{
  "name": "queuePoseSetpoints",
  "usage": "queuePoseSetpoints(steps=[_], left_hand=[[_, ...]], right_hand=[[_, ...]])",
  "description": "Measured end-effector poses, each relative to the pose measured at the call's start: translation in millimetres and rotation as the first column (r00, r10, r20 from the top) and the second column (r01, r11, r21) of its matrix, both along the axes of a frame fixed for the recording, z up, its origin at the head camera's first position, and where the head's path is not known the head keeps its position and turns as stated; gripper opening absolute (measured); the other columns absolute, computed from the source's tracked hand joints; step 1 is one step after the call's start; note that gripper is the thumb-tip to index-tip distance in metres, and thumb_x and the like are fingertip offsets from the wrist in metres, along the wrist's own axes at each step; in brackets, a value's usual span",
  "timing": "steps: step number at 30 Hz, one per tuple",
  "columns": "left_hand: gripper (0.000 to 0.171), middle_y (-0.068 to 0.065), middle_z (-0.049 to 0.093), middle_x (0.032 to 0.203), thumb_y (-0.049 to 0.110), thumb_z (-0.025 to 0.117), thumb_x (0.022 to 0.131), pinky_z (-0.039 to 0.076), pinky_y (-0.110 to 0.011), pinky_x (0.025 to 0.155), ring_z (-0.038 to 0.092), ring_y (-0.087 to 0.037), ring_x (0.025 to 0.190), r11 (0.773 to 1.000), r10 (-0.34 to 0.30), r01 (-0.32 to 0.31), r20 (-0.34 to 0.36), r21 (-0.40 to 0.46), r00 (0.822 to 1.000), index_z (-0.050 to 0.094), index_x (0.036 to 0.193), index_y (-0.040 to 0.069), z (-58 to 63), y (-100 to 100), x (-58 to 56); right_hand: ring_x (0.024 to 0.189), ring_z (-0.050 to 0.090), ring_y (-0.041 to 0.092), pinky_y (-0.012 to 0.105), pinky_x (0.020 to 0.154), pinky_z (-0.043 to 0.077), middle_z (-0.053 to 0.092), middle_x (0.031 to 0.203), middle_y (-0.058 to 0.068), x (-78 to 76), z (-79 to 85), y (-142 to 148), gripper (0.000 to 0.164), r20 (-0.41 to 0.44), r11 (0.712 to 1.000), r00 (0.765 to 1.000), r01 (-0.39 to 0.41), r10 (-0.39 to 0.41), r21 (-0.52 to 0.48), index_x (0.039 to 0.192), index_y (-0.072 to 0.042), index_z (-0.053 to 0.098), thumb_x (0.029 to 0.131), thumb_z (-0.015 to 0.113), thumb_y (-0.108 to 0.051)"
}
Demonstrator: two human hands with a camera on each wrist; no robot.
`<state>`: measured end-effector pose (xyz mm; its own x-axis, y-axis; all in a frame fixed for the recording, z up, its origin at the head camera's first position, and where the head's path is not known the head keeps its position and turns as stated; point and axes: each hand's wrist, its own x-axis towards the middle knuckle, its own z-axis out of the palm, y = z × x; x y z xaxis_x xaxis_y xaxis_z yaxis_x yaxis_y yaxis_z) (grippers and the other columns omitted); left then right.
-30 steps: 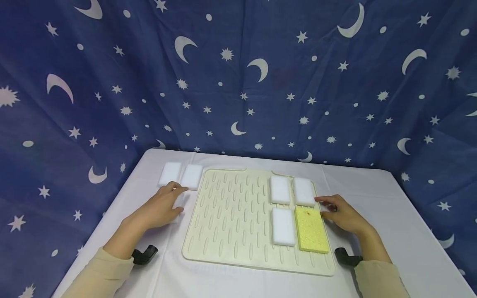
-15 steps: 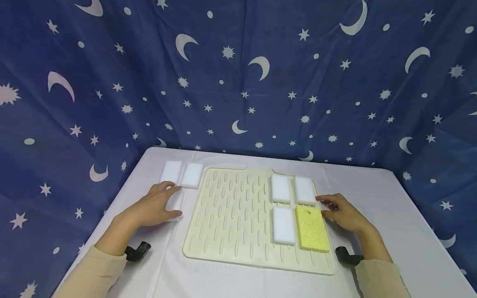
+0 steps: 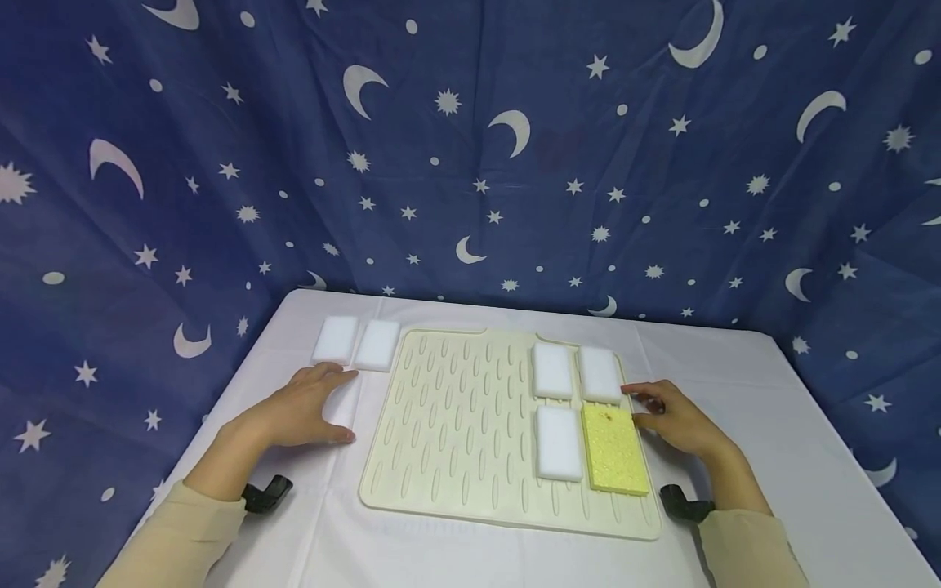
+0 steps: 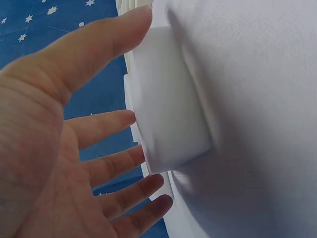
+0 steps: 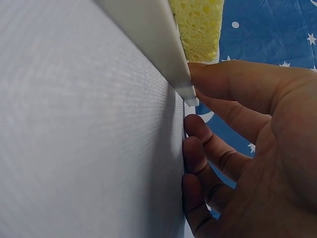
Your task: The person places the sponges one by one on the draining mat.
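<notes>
The left hand [image 3: 300,410] has spread wider around the left-side white sponge [image 4: 171,104], seemingly not yet gripping it. The right hand [image 3: 678,420], loosely parted, touches the right edge of the mat [image 3: 452,433].

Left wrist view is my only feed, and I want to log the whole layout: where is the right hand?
Observer: The right hand is at the right edge of the cream mat.
Operator: Does anything coloured lie on that mat?
Observer: Yes, a yellow sponge, near its right edge.
Operator: What else lies there?
Observer: Three white blocks, all on its right half.
</notes>
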<state>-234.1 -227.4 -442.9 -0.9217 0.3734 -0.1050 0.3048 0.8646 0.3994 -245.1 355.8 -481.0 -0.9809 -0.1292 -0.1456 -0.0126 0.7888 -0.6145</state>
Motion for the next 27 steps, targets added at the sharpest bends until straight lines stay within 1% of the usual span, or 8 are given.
queuePoseSetpoints(steps=[3,10,15,19,22,27], left_hand=[[0.095,-0.025,0.046,0.152,0.044,0.091,0.074,0.041,-0.062,0.11,0.042,-0.047,0.137,1.0,-0.004,0.004,-0.004,-0.002,1.0,0.051,0.151,0.004,1.3,1,-0.3],[0.095,-0.024,0.047,0.151,0.044,0.091,0.074,0.041,-0.063,0.111,0.042,-0.047,0.139,1.0,-0.009,0.008,-0.021,-0.016,1.0,0.051,0.151,0.005,1.8,1,-1.3],[0.097,-0.024,0.046,0.153,0.048,0.091,0.074,0.04,-0.063,0.111,0.041,-0.047,0.14,1.0,-0.003,0.002,-0.018,-0.03,1.0,0.05,0.154,0.009,3.7,2,-1.6],[0.097,-0.022,0.045,0.155,0.048,0.091,0.075,0.041,-0.064,0.11,0.041,-0.045,0.14,0.999,0.011,-0.012,-0.017,-0.038,1.0,0.049,0.155,0.013,5.2,3,-1.7],[0.096,-0.021,0.045,0.154,0.047,0.09,0.075,0.043,-0.063,0.108,0.042,-0.045,0.138,0.999,0.013,-0.014,-0.026,-0.034,1.0,0.05,0.155,0.014,7.4,4,-2.0],[0.095,-0.019,0.047,0.151,0.05,0.089,0.076,0.044,-0.062,0.107,0.043,-0.044,0.136,0.999,-0.005,0.003,-0.048,-0.043,0.999,0.051,0.154,0.014,11.7,9,-3.8]], right_hand=[[0.112,0.049,0.033,0.045,0.09,0.045,0.053,0.13,0.019,0.0,-0.9,0,0.051,-0.005,1.0,1.0,-0.002,0.002,-0.001,0.141,-0.01,0.062,0.092,0.073,-0.016],[0.11,0.049,0.032,0.04,0.087,0.045,0.053,0.129,0.019,-0.1,-1.6,2,0.05,-0.019,1.0,1.0,-0.01,0.01,-0.008,0.14,-0.009,0.063,0.091,0.072,-0.014],[0.108,0.048,0.031,0.037,0.084,0.046,0.053,0.129,0.019,-1.4,-0.4,3,0.049,-0.027,0.999,0.999,-0.026,0.026,-0.018,0.14,-0.009,0.063,0.092,0.072,-0.013],[0.108,0.049,0.031,0.037,0.083,0.046,0.053,0.129,0.019,-3.1,-0.9,4,0.048,-0.026,1.0,0.999,-0.025,0.025,-0.01,0.14,-0.01,0.063,0.093,0.071,-0.013],[0.109,0.049,0.032,0.038,0.084,0.046,0.053,0.129,0.019,-3.2,-1.7,4,0.048,-0.023,1.0,1.0,-0.022,0.022,-0.009,0.14,-0.011,0.063,0.093,0.07,-0.013],[0.109,0.049,0.031,0.038,0.084,0.046,0.053,0.129,0.019,-1.2,-2.1,4,0.049,-0.018,1.0,1.0,-0.016,0.016,-0.013,0.14,-0.01,0.063,0.092,0.071,-0.013]])
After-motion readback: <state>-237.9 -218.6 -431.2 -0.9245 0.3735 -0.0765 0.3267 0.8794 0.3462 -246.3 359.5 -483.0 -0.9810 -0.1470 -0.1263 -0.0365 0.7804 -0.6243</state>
